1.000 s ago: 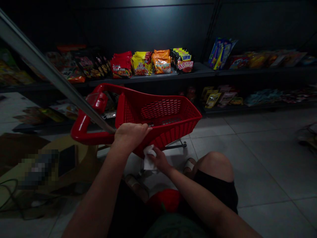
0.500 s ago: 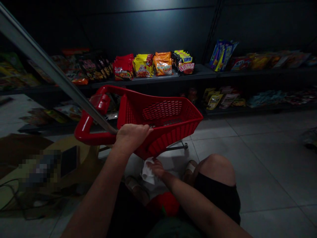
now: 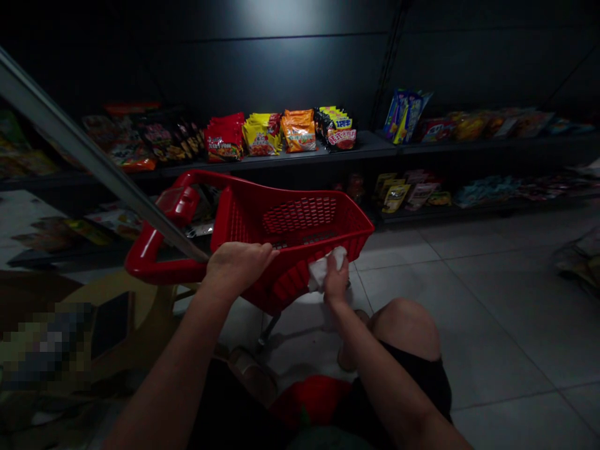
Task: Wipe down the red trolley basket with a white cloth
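Our left hand (image 3: 240,267) is curled firmly over the near rim of the red shopping cart (image 3: 291,280), which stands on the tiled floor (image 3: 487,312) in front of the dark shelves (image 3: 262,164). We have the fingers of our right hand (image 3: 336,280) bent around a crumpled white cloth (image 3: 319,272), held against the basket's outer side, toward its front end. Beyond, we see red packets (image 3: 225,142) beside yellow packets (image 3: 262,139).
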Available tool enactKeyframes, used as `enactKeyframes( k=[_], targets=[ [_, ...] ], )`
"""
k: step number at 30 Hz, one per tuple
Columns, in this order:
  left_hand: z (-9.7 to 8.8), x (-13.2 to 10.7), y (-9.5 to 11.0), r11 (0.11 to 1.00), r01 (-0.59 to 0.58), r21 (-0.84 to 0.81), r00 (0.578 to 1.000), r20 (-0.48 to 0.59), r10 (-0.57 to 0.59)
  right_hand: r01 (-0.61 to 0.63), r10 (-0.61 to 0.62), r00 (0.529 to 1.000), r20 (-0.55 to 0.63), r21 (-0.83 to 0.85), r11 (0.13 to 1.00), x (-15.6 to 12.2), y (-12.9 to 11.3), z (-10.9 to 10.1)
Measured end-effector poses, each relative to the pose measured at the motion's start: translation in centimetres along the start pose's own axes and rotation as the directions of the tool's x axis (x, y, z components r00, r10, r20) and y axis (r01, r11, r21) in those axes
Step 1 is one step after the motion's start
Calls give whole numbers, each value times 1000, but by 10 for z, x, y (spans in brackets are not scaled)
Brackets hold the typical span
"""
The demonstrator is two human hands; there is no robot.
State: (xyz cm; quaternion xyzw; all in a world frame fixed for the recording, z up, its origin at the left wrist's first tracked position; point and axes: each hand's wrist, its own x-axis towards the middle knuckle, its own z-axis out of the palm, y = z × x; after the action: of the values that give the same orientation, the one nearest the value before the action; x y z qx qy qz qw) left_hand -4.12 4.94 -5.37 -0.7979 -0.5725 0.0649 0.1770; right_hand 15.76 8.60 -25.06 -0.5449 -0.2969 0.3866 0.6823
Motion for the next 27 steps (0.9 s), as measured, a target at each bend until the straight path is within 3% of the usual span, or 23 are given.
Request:
enactKeyframes(
  k=[3, 5, 7, 10, 12, 14, 16, 18, 20, 22, 24, 27],
  targets=[
    [2, 0, -2, 1000, -15, 20, 1000, -21, 15, -46, 68, 948, 310, -78, 996, -45, 1, 22],
    [2, -1, -5, 999, -12, 36, 1000, -25, 13, -73, 101, 905, 413, -85, 994, -49, -4, 23],
    [2, -3, -8, 999, -13, 49, 1000, -26, 15, -106, 115, 939, 325, -45, 993, -28, -15, 11],
    [2, -6, -13, 997, -40, 58, 998, -42, 43, -95, 97, 995, -18, 59, 994, 30, -32, -22],
    [3, -7, -17, 997, -61, 57, 996, -54, 64, -44, 63, 971, -230, 85, 995, 60, -40, -40],
    [4, -7, -21, 996, -72, 53, 995, -63, 76, -15, 37, 948, -316, 71, 997, 64, -41, -43],
    [5, -4, -26, 995, -85, 51, 994, -59, 88, -39, 54, 971, -232, 68, 997, 42, -35, -28],
    [7, -1, -32, 994, -94, 61, 994, -56, 97, -113, 112, 994, 10, 64, 992, 3, -24, 1],
    [9, 2, -37, 991, -103, 83, 992, -60, 108, -218, 201, 941, 273, 32, 976, -33, -17, 30],
    [11, 4, -43, 990, -100, 99, 992, -70, 107, -268, 237, 893, 382, 30, 963, -51, -16, 45],
    [12, 5, -49, 991, -94, 96, 993, -66, 101, -243, 211, 917, 339, 55, 968, -44, -20, 39],
    [12, 3, -57, 994, -74, 85, 996, -40, 77, -132, 126, 986, 105, 52, 990, -3, -32, -3]
  ],
)
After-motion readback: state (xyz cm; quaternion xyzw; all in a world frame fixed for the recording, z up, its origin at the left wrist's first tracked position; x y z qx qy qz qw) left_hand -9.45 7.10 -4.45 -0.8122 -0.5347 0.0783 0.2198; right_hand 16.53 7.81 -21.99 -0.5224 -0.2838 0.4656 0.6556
